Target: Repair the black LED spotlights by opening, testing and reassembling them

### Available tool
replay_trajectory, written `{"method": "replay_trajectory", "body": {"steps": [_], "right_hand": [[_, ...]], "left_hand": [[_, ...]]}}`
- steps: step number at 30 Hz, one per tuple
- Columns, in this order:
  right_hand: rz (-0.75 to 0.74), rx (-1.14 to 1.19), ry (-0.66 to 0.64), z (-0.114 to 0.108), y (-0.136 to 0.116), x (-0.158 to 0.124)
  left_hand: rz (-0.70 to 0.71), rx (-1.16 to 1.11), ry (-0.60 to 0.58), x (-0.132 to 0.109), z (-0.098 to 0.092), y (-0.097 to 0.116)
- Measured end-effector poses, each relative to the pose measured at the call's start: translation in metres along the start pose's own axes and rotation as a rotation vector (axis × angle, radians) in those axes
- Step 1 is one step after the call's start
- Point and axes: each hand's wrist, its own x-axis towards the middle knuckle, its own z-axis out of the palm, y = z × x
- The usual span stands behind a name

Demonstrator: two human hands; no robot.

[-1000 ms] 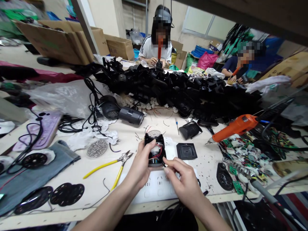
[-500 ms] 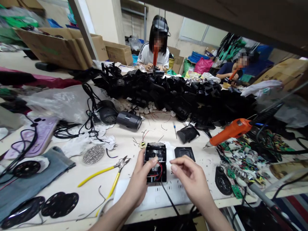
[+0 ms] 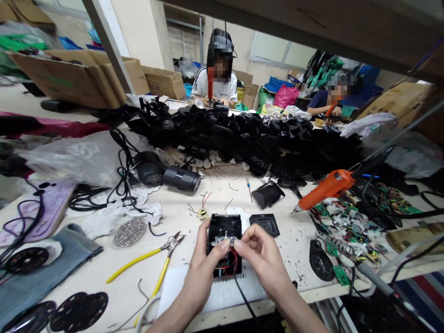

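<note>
Casing (image 3: 225, 225), black and open-faced, in the person's hands near the front edge of the table (image 3: 287, 259), above a white socket strip (image 3: 222, 297); whether it touches the strip cannot be told; left hand (image 3: 203, 270), closed round the casing's left side, thumb laid across the opening; right hand (image 3: 264, 260), fingers curled, thumb and fingertips drawn narrow at a small pale part (image 3: 219, 239) inside the casing; whether they grip that part cannot be told; red wires (image 3: 236, 255), looped in the casing's near half; black cord (image 3: 246, 298), running from the casing's near end toward the table edge; black cover (image 3: 264, 225), flat, just beyond the right hand; small yellow part (image 3: 202, 214) with thin wires, just beyond the left hand; pliers (image 3: 169, 249), yellow-handled, spread, left of the left hand; screws (image 3: 129, 232), many, in a round heap beyond the pliers; black discs (image 3: 79, 310), overlapping at the near left; cloth (image 3: 58, 263), blue, left of the pliers; phone (image 3: 43, 208), purple-backed, at the far left; grey cylinder (image 3: 181, 179), on its side, beyond the hands; orange power screwdriver (image 3: 324, 189), tip to the left, beside heaped circuit boards (image 3: 343, 226); black parts (image 3: 222, 132), piled across the back; two co-workers, seated beyond the pile.
</note>
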Motion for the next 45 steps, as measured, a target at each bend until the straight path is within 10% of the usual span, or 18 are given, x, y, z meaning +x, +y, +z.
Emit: {"method": "replay_trajectory", "body": {"steps": [12, 17, 20, 27, 45], "right_hand": [[-0.127, -0.339, -0.086, -0.024, -0.014, -0.005], [-0.374, -0.801, 0.420, -0.067, -0.017, 0.048], [-0.324, -0.914, 0.489, -0.083, -0.004, 0.086], [-0.120, -1.079, 0.408, -0.094, 0.017, 0.122], [-0.135, -1.222, 0.402, -0.107, 0.019, 0.124]], "left_hand": [[0.157, 0.138, -0.085, -0.009, -0.011, 0.003], [-0.111, -0.052, -0.051, -0.014, 0.000, 0.014], [-0.282, -0.174, -0.056, -0.016, 0.005, 0.022], [-0.317, -0.250, -0.081, -0.016, 0.005, 0.025], [-0.501, -0.268, -0.081, -0.009, 0.002, 0.024]]}}
